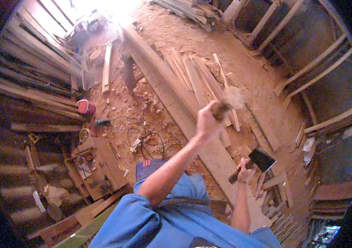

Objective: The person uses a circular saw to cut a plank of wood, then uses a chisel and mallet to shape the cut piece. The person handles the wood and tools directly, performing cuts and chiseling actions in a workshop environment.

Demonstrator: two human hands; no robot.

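Note:
My left hand (pixel 208 122) is wrapped around the thick brown grip of a short tool (pixel 221 110). Its pale, rounded far end is blurred, so I cannot tell whether it is a brush or a mallet. Lower and to the right, my right hand (pixel 245 170) holds a dark handle with a broad, black, rectangular blade (pixel 262 160) that has a bright edge. Both hands are over or beside a long wooden beam (pixel 165 93), which runs diagonally from the far left toward my right side. The held tools are apart from each other.
Loose boards (pixel 198 76) lie beyond the beam, and short offcuts (pixel 273 211) are heaped at lower right. A red bucket (pixel 86 107), a corded power tool (pixel 103 122) and tangled cable (pixel 149 138) lie left. Timber (pixel 39 95) is stacked along the left; wall framing (pixel 320 74) stands right.

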